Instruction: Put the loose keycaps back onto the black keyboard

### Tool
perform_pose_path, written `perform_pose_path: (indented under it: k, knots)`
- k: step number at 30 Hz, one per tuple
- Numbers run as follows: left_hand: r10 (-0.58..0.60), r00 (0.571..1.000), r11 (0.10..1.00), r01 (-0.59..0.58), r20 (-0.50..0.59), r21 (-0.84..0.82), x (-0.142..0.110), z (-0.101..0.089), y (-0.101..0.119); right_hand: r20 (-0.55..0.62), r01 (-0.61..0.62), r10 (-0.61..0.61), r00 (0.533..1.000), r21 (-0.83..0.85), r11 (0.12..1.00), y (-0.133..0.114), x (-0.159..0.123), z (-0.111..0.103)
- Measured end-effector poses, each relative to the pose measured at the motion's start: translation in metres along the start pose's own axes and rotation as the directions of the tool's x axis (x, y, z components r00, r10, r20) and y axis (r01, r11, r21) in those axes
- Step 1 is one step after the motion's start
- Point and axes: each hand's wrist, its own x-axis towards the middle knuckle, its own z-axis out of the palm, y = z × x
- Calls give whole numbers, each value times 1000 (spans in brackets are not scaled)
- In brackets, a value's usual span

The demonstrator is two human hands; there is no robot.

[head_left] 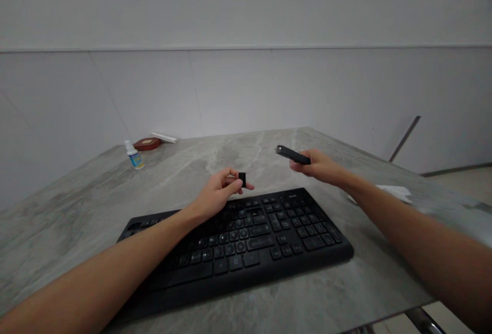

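My left hand (225, 188) is raised over the back edge of a black keyboard (238, 283), pinching a small black keycap (242, 179) between thumb and fingers. In the keyboard's upper row, a dark recess (253, 213) shows among the keys. Farther right, my right hand (317, 165) is closed around a slim, black, bar-shaped tool (292, 154), held in the air beyond the keyboard's back right corner. The tool's tip points left and its exact kind is unclear. My left forearm covers the keyboard's left part.
On the grey marbled table (184, 170), a small white spray bottle (134, 156) stands at the back left. Behind it lie a reddish-brown object (147, 144) and a white strip (164, 138). White paper or tissue (395, 193) rests beyond my right forearm. A wall (246, 88) borders the back.
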Motion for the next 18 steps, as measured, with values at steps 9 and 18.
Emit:
perform_pose_path:
  k: [9,18]
  knots:
    - [108,993,987,-111,-36,-112,-5,15,7,-118,368,-355,927,461,807,-80,-29,57]
    - [51,975,995,-68,-215,-75,1,10,3,-16,192,-204,979,417,889,-72,-25,65]
